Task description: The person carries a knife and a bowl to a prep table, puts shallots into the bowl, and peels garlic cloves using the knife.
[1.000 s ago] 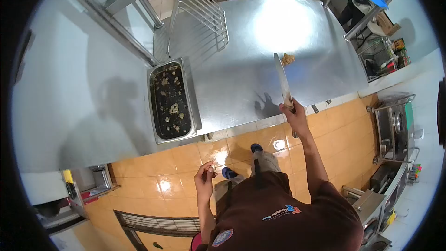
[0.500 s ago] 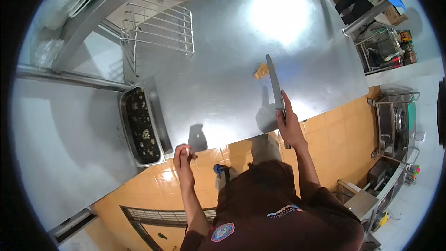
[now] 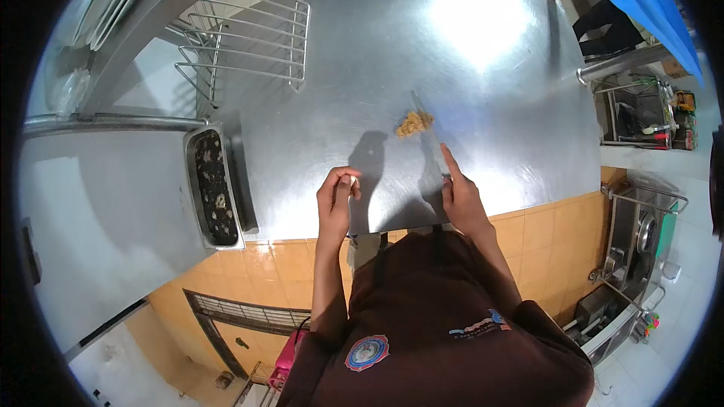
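My right hand is wrapped round the handle of a long knife, its index finger stretched along the top of the blade. The blade looks thin from here and points away from me over the steel table. Against its left side lies a small heap of chopped light-brown food. My left hand is closed above the near part of the table, left of the knife. A small white piece shows between its fingers, too small to name.
A long metal pan holding dark liquid with pale pieces stands at the left of the steel table. Behind it is a wire rack. A metal post and hanging blue cloth are at the far right.
My left hand has moved forward and right, from beside the table edge to over the table. The knife has shifted left and now touches or overlaps the food heap.
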The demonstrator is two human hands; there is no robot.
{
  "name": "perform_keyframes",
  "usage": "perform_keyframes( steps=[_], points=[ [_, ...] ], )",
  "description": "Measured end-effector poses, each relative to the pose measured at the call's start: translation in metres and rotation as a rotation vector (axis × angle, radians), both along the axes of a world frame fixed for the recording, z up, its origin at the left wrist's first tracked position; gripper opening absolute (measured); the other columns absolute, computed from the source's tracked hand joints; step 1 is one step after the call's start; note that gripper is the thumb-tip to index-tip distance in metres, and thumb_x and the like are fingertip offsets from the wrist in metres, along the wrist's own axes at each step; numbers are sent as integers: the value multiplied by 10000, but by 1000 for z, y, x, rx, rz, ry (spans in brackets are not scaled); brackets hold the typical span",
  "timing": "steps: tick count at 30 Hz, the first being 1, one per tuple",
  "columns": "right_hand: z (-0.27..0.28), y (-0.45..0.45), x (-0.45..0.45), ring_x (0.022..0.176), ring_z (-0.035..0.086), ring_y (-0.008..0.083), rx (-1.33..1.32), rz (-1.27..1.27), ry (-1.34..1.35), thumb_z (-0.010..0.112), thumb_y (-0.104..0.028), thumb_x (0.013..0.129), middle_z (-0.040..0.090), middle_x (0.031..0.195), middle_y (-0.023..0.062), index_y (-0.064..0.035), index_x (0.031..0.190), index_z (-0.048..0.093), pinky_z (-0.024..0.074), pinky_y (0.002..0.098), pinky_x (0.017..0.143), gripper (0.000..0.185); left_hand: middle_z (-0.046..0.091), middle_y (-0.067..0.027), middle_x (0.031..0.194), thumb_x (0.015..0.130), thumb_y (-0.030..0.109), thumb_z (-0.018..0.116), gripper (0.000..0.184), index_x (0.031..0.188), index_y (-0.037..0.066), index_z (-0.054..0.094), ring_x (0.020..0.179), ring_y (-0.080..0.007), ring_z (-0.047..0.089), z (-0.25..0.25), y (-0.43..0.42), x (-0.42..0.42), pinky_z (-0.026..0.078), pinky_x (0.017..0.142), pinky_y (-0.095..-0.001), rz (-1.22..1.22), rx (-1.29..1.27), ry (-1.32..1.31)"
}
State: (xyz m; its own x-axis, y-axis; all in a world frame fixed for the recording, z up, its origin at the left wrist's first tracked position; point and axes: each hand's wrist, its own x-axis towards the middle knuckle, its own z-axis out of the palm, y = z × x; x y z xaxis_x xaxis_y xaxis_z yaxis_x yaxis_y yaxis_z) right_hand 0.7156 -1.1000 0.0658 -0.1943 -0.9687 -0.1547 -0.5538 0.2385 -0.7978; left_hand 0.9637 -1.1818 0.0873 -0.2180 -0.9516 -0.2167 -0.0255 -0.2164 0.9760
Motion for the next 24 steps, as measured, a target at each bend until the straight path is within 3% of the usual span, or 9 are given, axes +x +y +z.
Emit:
perform_keyframes(
  steps=[3, 12, 15, 22, 24],
  points=[
    [4, -1, -7, 727, 634, 393, 14, 31, 8, 505, 14, 934, 617, 803, 233, -128, 1554, 295, 508, 477, 705, 670, 538, -21, 819, 1054, 192, 463, 242, 1036, 14, 625, 751, -113, 515, -1, -3, -8, 459, 710, -284, 11, -1, 1],
    [1, 1, -15, 694, 617, 389, -28, 59, -42, 500, 16, 921, 603, 783, 230, -142, 1558, 298, 496, 475, 691, 686, 555, -7, 782, 1053, 122, 462, 201, 1053, 27, 639, 726, -85, 508, 0, 4, -11, 437, 689, -249, 35, -29, -2],
    [-5, 3, -16, 612, 534, 337, -71, 48, -58, 496, 27, 929, 539, 696, 207, -149, 1561, 302, 477, 391, 680, 684, 557, -6, 781, 1051, 122, 467, 196, 1050, 28, 640, 726, -83, 507, -1, 7, -11, 435, 686, -249, 58, -27, -3],
    [-3, 4, -18, 596, 540, 314, -80, 53, -31, 498, 27, 933, 553, 708, 215, -162, 1563, 299, 475, 373, 662, 687, 584, -18, 789, 1029, 87, 465, 209, 1061, 30, 664, 715, -96, 516, -1, 6, -18, 441, 683, -260, 24, -38, -7],
    [-2, 4, -18, 591, 547, 302, -71, 45, -53, 497, 25, 935, 553, 707, 216, -172, 1563, 298, 474, 362, 656, 688, 605, -41, 809, 996, 52, 467, 222, 1055, 44, 680, 712, -121, 538, -3, 4, -26, 444, 676, -268, -32, -137, -204]
  ],
)
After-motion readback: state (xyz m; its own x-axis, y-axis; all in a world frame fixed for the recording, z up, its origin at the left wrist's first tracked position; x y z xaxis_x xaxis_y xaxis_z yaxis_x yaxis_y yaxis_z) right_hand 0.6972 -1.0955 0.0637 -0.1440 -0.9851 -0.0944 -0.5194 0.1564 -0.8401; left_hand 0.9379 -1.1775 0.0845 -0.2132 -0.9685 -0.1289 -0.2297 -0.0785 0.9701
